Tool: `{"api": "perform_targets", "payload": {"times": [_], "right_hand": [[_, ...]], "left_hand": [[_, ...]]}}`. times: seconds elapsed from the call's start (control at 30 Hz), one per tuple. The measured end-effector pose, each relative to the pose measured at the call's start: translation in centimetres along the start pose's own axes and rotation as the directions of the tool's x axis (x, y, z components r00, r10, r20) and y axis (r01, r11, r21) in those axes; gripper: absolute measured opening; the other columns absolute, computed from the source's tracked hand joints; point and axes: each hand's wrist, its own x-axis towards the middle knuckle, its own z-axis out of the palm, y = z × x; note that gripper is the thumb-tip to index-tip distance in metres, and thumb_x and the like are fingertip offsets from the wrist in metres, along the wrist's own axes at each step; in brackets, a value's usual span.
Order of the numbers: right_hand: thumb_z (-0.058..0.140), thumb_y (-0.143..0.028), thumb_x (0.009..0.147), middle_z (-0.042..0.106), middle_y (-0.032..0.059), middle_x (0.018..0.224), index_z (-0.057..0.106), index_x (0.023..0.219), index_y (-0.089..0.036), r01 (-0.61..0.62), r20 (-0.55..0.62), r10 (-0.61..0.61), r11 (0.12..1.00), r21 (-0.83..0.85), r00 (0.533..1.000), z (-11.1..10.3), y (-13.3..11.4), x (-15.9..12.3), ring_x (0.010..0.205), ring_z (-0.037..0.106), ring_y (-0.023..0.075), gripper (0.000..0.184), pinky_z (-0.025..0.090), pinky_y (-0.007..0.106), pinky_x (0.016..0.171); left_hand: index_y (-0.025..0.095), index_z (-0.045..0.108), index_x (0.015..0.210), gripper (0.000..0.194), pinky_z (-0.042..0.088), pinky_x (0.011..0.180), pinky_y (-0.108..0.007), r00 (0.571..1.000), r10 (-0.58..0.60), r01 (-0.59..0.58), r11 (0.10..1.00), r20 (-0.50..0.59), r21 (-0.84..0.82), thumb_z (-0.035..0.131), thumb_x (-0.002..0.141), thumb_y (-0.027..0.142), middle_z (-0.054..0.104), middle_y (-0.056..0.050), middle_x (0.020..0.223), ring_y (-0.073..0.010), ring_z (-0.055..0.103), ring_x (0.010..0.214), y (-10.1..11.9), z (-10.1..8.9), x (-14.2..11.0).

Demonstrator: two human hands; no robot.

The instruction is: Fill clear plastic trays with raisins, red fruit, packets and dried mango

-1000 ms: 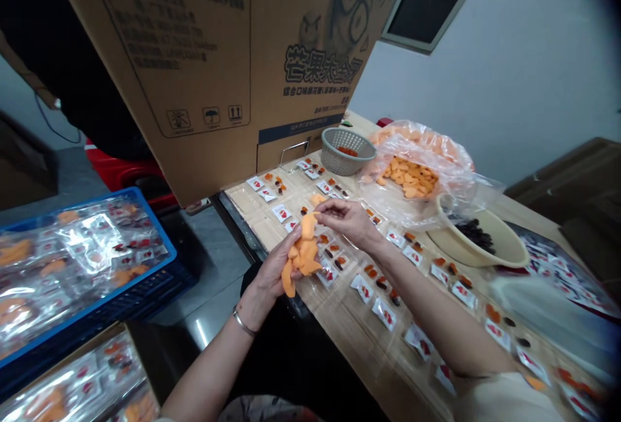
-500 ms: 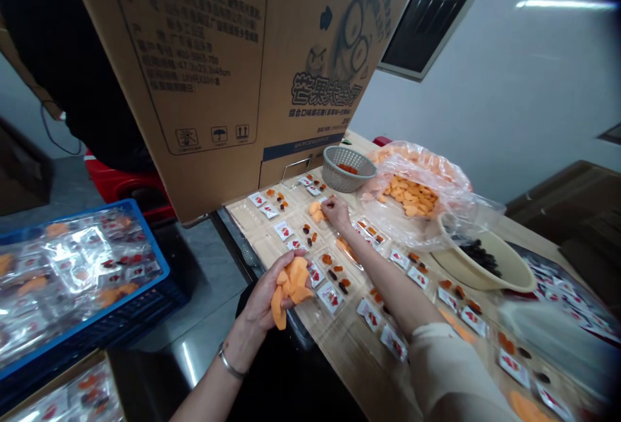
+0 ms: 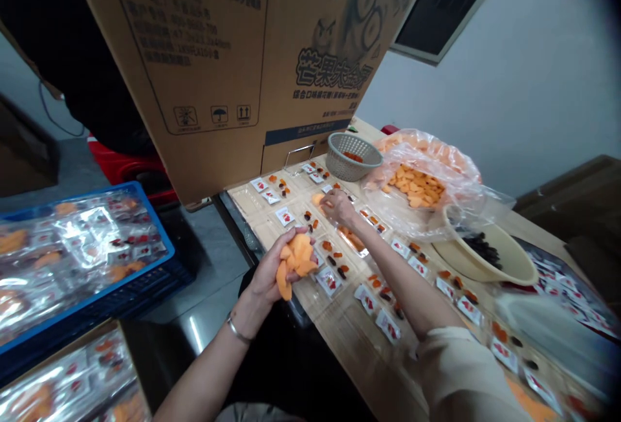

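My left hand (image 3: pixel 268 266) is closed round a loose handful of orange fruit slices (image 3: pixel 297 255), like dried mango, above the table's near edge. Farther along the table, my right hand (image 3: pixel 340 207) reaches down with its fingers bent together at another orange slice (image 3: pixel 317 199) in a clear plastic tray compartment. Its fingertips touch that slice and partly cover it. Around both hands lie shallow clear trays holding small white-and-red sachets (image 3: pixel 328 281) and dark and orange dried pieces (image 3: pixel 338 272). More orange slices (image 3: pixel 352 238) fill a compartment just below my right wrist.
A big cardboard box (image 3: pixel 218 85) stands at the table's far left. Behind the trays are a grey basket (image 3: pixel 350 166), an open plastic bag of orange slices (image 3: pixel 416 184) and a cream basin (image 3: pixel 514 265) with dark pieces. A blue crate (image 3: pixel 167 247) of packed trays sits lower left.
My right hand has shifted slightly and its fingers have loosened from a fist towards the orange slice. My left hand still holds its handful. The view has tilted a little.
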Motion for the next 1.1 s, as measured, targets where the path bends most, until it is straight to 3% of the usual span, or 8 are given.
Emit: {"api": "perform_targets", "payload": {"times": [0.13,0.23,0.37,0.5,0.6,0.8,0.93,1.1], "right_hand": [[0.059,-0.029,0.087,0.069,0.0086,0.095,0.073,0.089,-0.017,0.063,0.046,-0.074,0.977,0.203,0.996,-3.1,-4.0,-2.6,0.089,0.061,0.0217,0.019,0.048,0.033,0.081],[0.061,-0.044,0.088,0.071,0.0046,0.093,0.073,0.097,-0.020,0.089,0.193,-0.181,0.909,0.407,0.964,-5.3,-7.7,-5.6,0.081,0.063,0.0185,0.028,0.048,0.030,0.074],[0.065,-0.041,0.084,0.070,0.0045,0.088,0.072,0.097,-0.019,0.070,0.169,-0.133,0.940,0.335,0.976,-5.9,-10.6,-8.1,0.076,0.061,0.0170,0.027,0.046,0.028,0.068],[0.067,-0.040,0.080,0.061,-0.0017,0.067,0.069,0.099,-0.019,-0.074,0.228,0.001,0.948,0.311,0.974,-5.6,-11.0,-8.4,0.057,0.053,0.0129,0.029,0.040,0.026,0.053],[0.071,-0.031,0.073,0.061,-0.0024,0.069,0.067,0.096,-0.019,-0.145,0.209,0.061,0.900,0.411,0.976,-5.8,-11.1,-8.0,0.057,0.053,0.0120,0.027,0.042,0.025,0.053],[0.079,-0.039,0.067,0.063,-0.0027,0.071,0.064,0.097,-0.017,-0.279,0.258,0.121,0.577,0.768,0.959,-5.5,-10.6,-6.6,0.061,0.056,0.0115,0.040,0.045,0.025,0.060],[0.084,-0.042,0.062,0.063,-0.0034,0.070,0.065,0.093,-0.018,-0.262,0.201,0.171,0.515,0.816,0.965,-4.6,-10.1,-5.8,0.062,0.057,0.0111,0.044,0.045,0.025,0.061],[0.083,-0.044,0.066,0.064,-0.0021,0.072,0.068,0.088,-0.018,-0.150,0.036,0.222,0.523,0.839,0.974,-4.4,-9.7,-5.2,0.060,0.054,0.0101,0.036,0.045,0.023,0.057]], "left_hand": [[0.016,0.057,0.116,0.031,0.027,0.027,-0.012,0.999,0.019,-0.020,0.999,-0.029,-0.025,0.053,0.090,0.033,0.067,-0.008,0.088,-0.0162,0.067,0.058,0.5,0.5,0.0],[0.015,0.057,0.116,0.030,0.026,0.027,-0.013,0.995,0.075,-0.076,0.997,-0.073,-0.016,0.051,0.092,0.032,0.066,-0.006,0.082,-0.0126,0.062,0.051,0.3,0.8,0.1],[0.015,0.058,0.118,0.031,0.039,0.037,-0.013,0.974,0.185,-0.185,0.983,-0.129,0.013,0.055,0.090,0.030,0.066,-0.003,0.079,-0.0103,0.062,0.055,-0.7,1.5,0.9],[0.016,0.060,0.113,0.029,0.050,0.053,-0.016,0.955,0.266,-0.265,0.964,-0.131,0.026,0.060,0.087,0.029,0.068,-0.004,0.091,-0.0098,0.065,0.064,-1.4,1.8,2.2],[0.016,0.060,0.111,0.030,0.050,0.053,-0.017,0.954,0.277,-0.275,0.961,-0.113,0.034,0.063,0.085,0.031,0.068,-0.004,0.091,-0.0115,0.066,0.065,-1.3,1.6,3.0],[0.012,0.059,0.095,0.022,0.032,0.031,-0.013,0.983,0.183,-0.182,0.980,-0.002,-0.081,0.051,0.091,0.032,0.064,-0.002,0.070,-0.0057,0.049,0.038,0.0,1.5,3.6],[0.013,0.056,0.084,0.023,0.028,0.028,-0.012,0.987,0.136,-0.148,0.978,-0.085,-0.148,0.043,0.095,0.028,0.058,-0.001,0.061,-0.0049,0.044,0.034,0.9,2.2,3.7],[0.013,0.053,0.083,0.018,0.028,0.028,-0.011,0.976,0.148,-0.178,0.963,-0.157,-0.201,0.043,0.094,0.023,0.058,0.000,0.061,-0.0045,0.045,0.036,1.5,2.1,4.0]]}}
